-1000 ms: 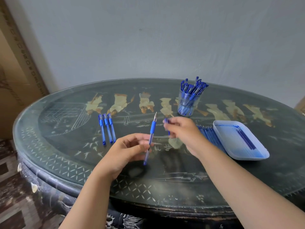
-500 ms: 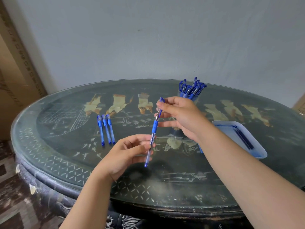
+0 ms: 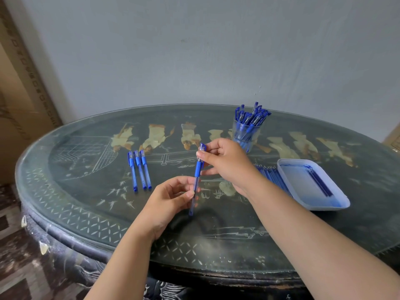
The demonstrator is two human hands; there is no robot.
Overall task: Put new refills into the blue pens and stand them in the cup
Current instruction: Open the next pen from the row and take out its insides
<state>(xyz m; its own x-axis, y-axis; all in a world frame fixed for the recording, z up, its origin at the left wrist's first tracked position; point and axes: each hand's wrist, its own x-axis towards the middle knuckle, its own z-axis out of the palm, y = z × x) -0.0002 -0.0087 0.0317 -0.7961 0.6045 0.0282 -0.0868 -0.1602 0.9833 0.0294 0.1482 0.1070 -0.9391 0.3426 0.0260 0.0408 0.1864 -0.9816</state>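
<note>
Backdrop: pale grey wall (image 3: 194, 50) behind a dark oval table (image 3: 86, 191) with a glass top and light inlaid figures; patterned floor at the near left.
Held pen: blue pen (image 3: 197, 172) is off the table between both hands, near the middle of the scene, almost upright and leaning slightly right at the top, with its clear barrel pointing down.
Left hand: left hand (image 3: 171, 200) pinches the clear barrel below the blue grip between thumb and curled fingers.
Right hand: right hand (image 3: 225, 163) is closed on the top end, thumb and forefinger pinching the blue cap (image 3: 201, 147) at the pen's tip.
Loose pens: three capped pens (image 3: 139, 169) lie side by side on the table, left of the hands, touching or nearly so.
Cup: clear cup (image 3: 244, 135) stands far right of the hands, crowded with standing blue pens (image 3: 251, 116), caps up.
Tray: white shallow tray (image 3: 337, 204) lies on the right, with a few dark blue refills (image 3: 318, 180) lying inside along its far right part.
Spare refills: row of refills (image 3: 270, 176) lies on the table just left of the tray, partly hidden by the right forearm.
</note>
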